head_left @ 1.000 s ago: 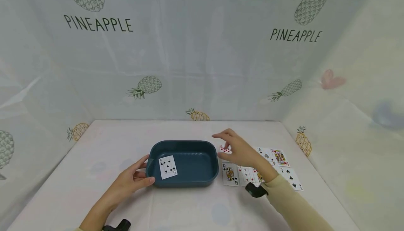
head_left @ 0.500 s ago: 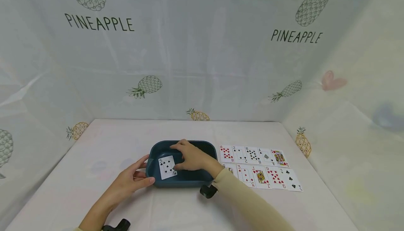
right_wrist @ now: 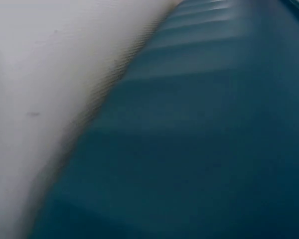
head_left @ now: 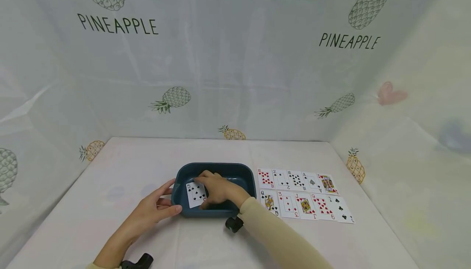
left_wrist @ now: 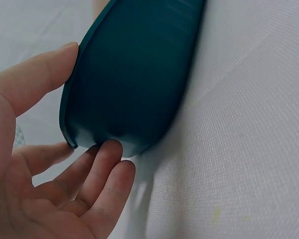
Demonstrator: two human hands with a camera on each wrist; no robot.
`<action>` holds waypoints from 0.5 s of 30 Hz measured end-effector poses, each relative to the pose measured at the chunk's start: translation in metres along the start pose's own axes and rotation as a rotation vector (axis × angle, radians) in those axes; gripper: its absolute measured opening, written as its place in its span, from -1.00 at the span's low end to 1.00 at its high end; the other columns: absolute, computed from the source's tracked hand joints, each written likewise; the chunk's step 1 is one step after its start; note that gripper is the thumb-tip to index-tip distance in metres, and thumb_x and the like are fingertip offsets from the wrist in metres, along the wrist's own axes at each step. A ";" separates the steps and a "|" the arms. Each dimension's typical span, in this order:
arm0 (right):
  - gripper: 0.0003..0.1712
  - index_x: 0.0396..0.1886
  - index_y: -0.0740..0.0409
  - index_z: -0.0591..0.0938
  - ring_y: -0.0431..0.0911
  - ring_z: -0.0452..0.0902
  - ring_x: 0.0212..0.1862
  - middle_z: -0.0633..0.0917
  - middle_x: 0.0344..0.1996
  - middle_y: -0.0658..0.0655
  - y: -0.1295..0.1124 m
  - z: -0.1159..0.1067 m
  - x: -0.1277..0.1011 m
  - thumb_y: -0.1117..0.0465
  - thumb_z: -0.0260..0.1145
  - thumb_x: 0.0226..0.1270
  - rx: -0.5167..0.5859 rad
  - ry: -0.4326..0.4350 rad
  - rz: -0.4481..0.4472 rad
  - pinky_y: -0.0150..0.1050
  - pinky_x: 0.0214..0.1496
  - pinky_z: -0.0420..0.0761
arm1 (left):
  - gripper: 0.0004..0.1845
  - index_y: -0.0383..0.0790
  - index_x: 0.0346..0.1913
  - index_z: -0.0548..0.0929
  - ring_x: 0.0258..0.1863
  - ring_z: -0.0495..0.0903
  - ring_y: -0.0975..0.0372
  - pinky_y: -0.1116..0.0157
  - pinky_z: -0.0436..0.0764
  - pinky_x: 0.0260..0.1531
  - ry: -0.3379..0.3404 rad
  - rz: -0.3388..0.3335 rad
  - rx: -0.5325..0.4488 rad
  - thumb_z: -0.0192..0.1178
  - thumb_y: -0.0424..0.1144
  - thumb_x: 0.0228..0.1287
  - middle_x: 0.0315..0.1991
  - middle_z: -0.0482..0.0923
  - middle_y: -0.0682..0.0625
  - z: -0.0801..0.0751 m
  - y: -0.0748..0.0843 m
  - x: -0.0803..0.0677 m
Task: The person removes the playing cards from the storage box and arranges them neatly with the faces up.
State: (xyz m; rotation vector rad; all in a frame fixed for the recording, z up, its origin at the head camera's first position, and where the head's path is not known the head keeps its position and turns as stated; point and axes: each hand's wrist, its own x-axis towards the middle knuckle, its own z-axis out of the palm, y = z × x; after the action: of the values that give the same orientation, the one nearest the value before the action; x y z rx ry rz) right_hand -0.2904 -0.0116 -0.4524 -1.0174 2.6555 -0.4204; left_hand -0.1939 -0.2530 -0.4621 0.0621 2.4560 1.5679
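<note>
Card in the tub: five of spades (head_left: pixel 196 193), face up, lies inside the dark blue tub (head_left: pixel 241 172) at its left end, a little below the middle of the head view.
Tub: sits on the white cloth table (head_left: pixel 128 162), centre of the frame, long side across the picture; in the left wrist view its outer wall (left_wrist: pixel 134 74) fills the upper middle.
Right hand: right hand (head_left: pixel 217 188) reaches down into the tub from the lower right, knuckles up, its fingertips at the right edge of the five of spades; whether they pinch the card or only touch it cannot be told from these views.
Right wrist view: shows only the blurred blue tub wall (right_wrist: pixel 199 139) beside white cloth; the fingers are not seen there.
Left hand: left hand (head_left: pixel 152 208) is at the tub's left end, lower left of centre; fingers are straight and spread, thumb on the rim and fingertips (left_wrist: pixel 107 152) against the lower outer wall, so it steadies the tub without curling round it.
Card rows: ten more playing cards (head_left: pixel 305 193) lie face up in two rows of five just right of the tub, right of centre; the near row's queen (head_left: pixel 269 202) lies closest to the right forearm's beige sleeve (head_left: pixel 272 236).
Backdrop: pale curtain (head_left: pixel 235 56) printed with pineapples and the word PINEAPPLE fills the upper half.
</note>
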 end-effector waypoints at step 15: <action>-0.02 0.53 0.04 0.53 -0.19 0.49 0.02 0.45 0.25 0.04 -0.006 -0.002 0.002 0.10 0.75 0.09 0.091 -0.032 0.037 -0.42 0.16 0.59 | -0.01 0.06 0.70 0.18 0.07 0.67 0.14 0.18 0.66 0.03 0.002 0.002 -0.016 0.51 0.00 0.33 0.52 0.33 -0.26 0.000 0.001 -0.001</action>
State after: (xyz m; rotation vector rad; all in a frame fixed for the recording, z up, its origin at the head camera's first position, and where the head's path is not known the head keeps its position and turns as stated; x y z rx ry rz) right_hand -0.2889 -0.0168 -0.4484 -0.9390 2.5971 -0.5080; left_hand -0.1927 -0.2524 -0.4612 0.0598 2.4451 1.5894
